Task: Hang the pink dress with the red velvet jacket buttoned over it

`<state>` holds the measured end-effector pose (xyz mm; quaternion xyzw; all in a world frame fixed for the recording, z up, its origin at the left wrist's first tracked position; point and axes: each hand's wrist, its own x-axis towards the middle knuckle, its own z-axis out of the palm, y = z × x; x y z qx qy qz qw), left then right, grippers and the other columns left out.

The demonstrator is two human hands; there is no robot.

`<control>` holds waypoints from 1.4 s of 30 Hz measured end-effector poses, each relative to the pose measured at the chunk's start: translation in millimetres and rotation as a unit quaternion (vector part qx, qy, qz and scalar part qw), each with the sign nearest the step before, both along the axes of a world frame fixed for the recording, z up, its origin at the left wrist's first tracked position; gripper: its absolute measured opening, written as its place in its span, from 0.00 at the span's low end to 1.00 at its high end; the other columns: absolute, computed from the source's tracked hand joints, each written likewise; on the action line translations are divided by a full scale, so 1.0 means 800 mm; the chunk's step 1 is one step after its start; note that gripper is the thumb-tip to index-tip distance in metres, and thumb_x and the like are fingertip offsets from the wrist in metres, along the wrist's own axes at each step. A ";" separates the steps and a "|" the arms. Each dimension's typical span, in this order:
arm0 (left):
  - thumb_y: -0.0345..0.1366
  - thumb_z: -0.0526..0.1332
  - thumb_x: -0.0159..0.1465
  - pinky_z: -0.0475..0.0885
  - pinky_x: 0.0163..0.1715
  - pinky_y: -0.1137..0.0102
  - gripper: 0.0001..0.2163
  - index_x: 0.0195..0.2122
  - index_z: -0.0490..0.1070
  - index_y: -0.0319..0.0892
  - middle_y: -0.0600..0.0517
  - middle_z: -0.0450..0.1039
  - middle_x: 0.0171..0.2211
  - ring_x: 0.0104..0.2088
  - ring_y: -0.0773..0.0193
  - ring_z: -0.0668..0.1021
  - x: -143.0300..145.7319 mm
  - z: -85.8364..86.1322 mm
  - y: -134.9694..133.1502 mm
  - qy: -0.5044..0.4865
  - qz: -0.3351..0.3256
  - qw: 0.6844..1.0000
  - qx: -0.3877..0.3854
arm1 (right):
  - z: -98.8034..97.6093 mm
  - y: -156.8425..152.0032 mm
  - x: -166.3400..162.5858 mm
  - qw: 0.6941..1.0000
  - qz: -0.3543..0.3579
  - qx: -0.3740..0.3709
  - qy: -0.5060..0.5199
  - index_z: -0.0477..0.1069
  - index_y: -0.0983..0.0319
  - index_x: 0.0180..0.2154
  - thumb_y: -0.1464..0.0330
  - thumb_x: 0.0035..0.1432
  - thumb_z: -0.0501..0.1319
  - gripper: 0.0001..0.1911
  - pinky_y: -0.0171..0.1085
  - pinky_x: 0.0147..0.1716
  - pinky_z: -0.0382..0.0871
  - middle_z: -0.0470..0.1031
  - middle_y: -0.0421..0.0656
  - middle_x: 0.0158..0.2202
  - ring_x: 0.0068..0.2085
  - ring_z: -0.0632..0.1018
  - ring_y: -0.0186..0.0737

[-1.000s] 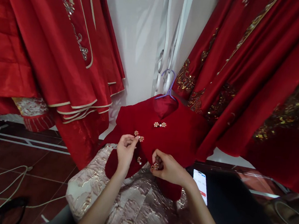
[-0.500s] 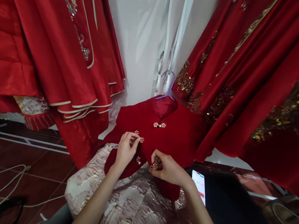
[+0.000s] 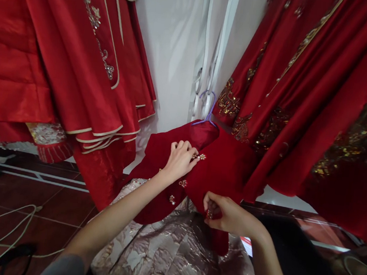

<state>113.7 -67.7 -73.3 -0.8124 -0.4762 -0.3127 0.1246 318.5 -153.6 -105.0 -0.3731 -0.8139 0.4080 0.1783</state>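
A red velvet jacket hangs on a purple hanger, its front parted below the collar. My left hand is closed at the top beaded frog button, fingers on its left half. Lower on the front, my right hand pinches the jacket's right front edge at another beaded button, partly hidden by the fingers. Between my hands, two flower-shaped beaded buttons, a middle one and a lower one, show on the left front panel.
Red embroidered gowns hang at left and right. A shiny pale brocade skirt spreads beneath the jacket. White cables lie on the tiled floor. A phone shows partly behind my right forearm.
My left hand has left the middle button and moved up to the top one. My right hand has shifted right with the jacket edge, widening the front opening. The view has tilted slightly.
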 end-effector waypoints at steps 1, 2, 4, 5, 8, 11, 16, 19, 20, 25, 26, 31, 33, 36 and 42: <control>0.40 0.58 0.64 0.60 0.47 0.56 0.09 0.38 0.74 0.43 0.48 0.68 0.38 0.42 0.56 0.68 0.001 0.002 0.005 0.012 -0.006 1.000 -0.003 | 0.002 0.000 0.003 1.000 -0.005 0.002 0.003 0.60 0.59 0.33 0.73 0.50 0.62 0.11 0.32 0.27 0.62 0.68 0.35 0.27 0.28 0.69 0.31; 0.40 0.58 0.64 0.59 0.48 0.55 0.08 0.36 0.74 0.43 0.48 0.69 0.38 0.43 0.56 0.68 0.001 0.004 0.009 0.020 -0.016 1.000 -0.007 | 0.004 -0.001 0.006 1.000 -0.009 0.001 0.008 0.61 0.59 0.34 0.72 0.50 0.63 0.11 0.32 0.29 0.64 0.69 0.36 0.28 0.29 0.69 0.31; 0.39 0.59 0.63 0.57 0.50 0.52 0.07 0.34 0.73 0.42 0.49 0.70 0.38 0.43 0.57 0.69 0.000 0.009 0.014 0.032 -0.044 0.998 -0.013 | 0.008 -0.002 0.011 1.000 -0.014 -0.007 0.018 0.62 0.60 0.37 0.68 0.52 0.64 0.12 0.34 0.33 0.67 0.70 0.38 0.31 0.32 0.72 0.33; 0.39 0.59 0.63 0.55 0.52 0.51 0.07 0.33 0.73 0.42 0.49 0.71 0.37 0.43 0.57 0.69 0.000 0.012 0.016 0.039 -0.060 0.997 -0.012 | 0.010 -0.002 0.014 1.000 -0.019 -0.011 0.021 0.63 0.60 0.39 0.66 0.52 0.65 0.14 0.35 0.35 0.68 0.71 0.39 0.32 0.34 0.72 0.34; 0.37 0.57 0.64 0.48 0.58 0.47 0.07 0.35 0.72 0.42 0.52 0.73 0.33 0.41 0.60 0.71 0.000 0.020 0.017 0.079 -0.104 0.991 0.012 | 0.012 -0.003 0.022 0.998 -0.052 -0.014 0.021 0.64 0.60 0.42 0.62 0.54 0.64 0.16 0.37 0.39 0.71 0.72 0.41 0.36 0.36 0.74 0.35; 0.35 0.54 0.65 0.42 0.62 0.45 0.07 0.36 0.71 0.41 0.53 0.73 0.29 0.37 0.62 0.73 0.001 0.026 0.015 0.124 -0.120 0.984 0.047 | 0.013 -0.002 0.027 0.997 -0.075 -0.019 0.023 0.64 0.60 0.42 0.61 0.56 0.63 0.15 0.37 0.39 0.71 0.72 0.42 0.37 0.36 0.74 0.35; 0.33 0.52 0.66 0.40 0.63 0.43 0.08 0.37 0.70 0.41 0.54 0.73 0.28 0.34 0.63 0.73 -0.003 0.026 0.013 0.164 -0.112 0.976 0.086 | 0.011 -0.001 0.030 0.996 -0.078 -0.027 0.022 0.65 0.61 0.42 0.61 0.57 0.62 0.14 0.37 0.39 0.72 0.73 0.42 0.35 0.35 0.74 0.35; 0.33 0.51 0.67 0.41 0.64 0.43 0.08 0.37 0.69 0.41 0.54 0.73 0.27 0.34 0.62 0.73 -0.005 0.024 0.015 0.177 -0.104 0.974 0.101 | 0.008 -0.001 0.030 0.997 -0.076 -0.022 0.018 0.65 0.61 0.42 0.61 0.57 0.61 0.13 0.37 0.38 0.72 0.74 0.42 0.35 0.35 0.75 0.35; 0.33 0.51 0.67 0.41 0.63 0.42 0.08 0.37 0.69 0.41 0.54 0.73 0.26 0.33 0.62 0.74 -0.006 0.023 0.015 0.175 -0.104 0.974 0.099 | 0.007 0.000 0.029 0.997 -0.074 -0.020 0.016 0.65 0.60 0.42 0.61 0.57 0.61 0.13 0.37 0.38 0.72 0.74 0.42 0.35 0.35 0.75 0.35; 0.34 0.53 0.66 0.38 0.63 0.41 0.06 0.37 0.68 0.41 0.55 0.73 0.27 0.33 0.63 0.74 -0.006 0.023 0.019 0.146 -0.119 0.980 0.059 | 0.001 0.002 0.024 0.997 -0.064 -0.027 0.016 0.66 0.60 0.42 0.62 0.58 0.61 0.13 0.37 0.38 0.72 0.74 0.42 0.35 0.35 0.75 0.35; 0.33 0.52 0.66 0.38 0.63 0.41 0.06 0.38 0.68 0.41 0.55 0.73 0.27 0.34 0.63 0.75 -0.006 0.023 0.019 0.145 -0.121 0.981 0.056 | 0.000 0.002 0.023 0.998 -0.061 -0.028 0.017 0.66 0.60 0.42 0.62 0.58 0.61 0.13 0.37 0.38 0.72 0.74 0.42 0.35 0.35 0.75 0.35; 0.32 0.47 0.68 0.37 0.63 0.40 0.10 0.38 0.68 0.41 0.53 0.73 0.28 0.33 0.61 0.74 -0.001 0.023 0.016 0.142 -0.121 0.981 0.056 | -0.007 0.008 0.014 0.997 -0.066 -0.023 0.018 0.67 0.60 0.41 0.62 0.57 0.61 0.12 0.37 0.37 0.73 0.74 0.42 0.35 0.35 0.76 0.36; 0.33 0.46 0.68 0.39 0.64 0.41 0.11 0.39 0.68 0.40 0.52 0.73 0.29 0.33 0.61 0.74 -0.001 0.024 0.012 0.140 -0.122 0.981 0.064 | -0.007 0.014 0.011 0.996 -0.083 -0.006 0.027 0.67 0.61 0.41 0.62 0.58 0.61 0.12 0.38 0.37 0.73 0.74 0.43 0.35 0.35 0.75 0.35; 0.35 0.47 0.68 0.43 0.63 0.43 0.12 0.38 0.69 0.40 0.50 0.74 0.29 0.36 0.59 0.74 -0.005 0.024 0.003 0.155 -0.100 0.979 0.082 | 0.000 0.030 0.001 0.988 -0.127 0.026 0.080 0.67 0.62 0.42 0.60 0.58 0.60 0.14 0.39 0.38 0.73 0.74 0.44 0.37 0.35 0.76 0.36; 0.28 0.52 0.62 0.49 0.62 0.46 0.16 0.51 0.67 0.34 0.43 0.74 0.37 0.45 0.52 0.73 -0.021 0.011 -0.011 0.181 0.066 0.977 0.091 | 0.036 0.064 -0.064 0.933 -0.236 -0.003 0.273 0.51 0.64 0.59 0.53 0.56 0.60 0.37 0.37 0.25 0.73 0.73 0.40 0.29 0.22 0.73 0.33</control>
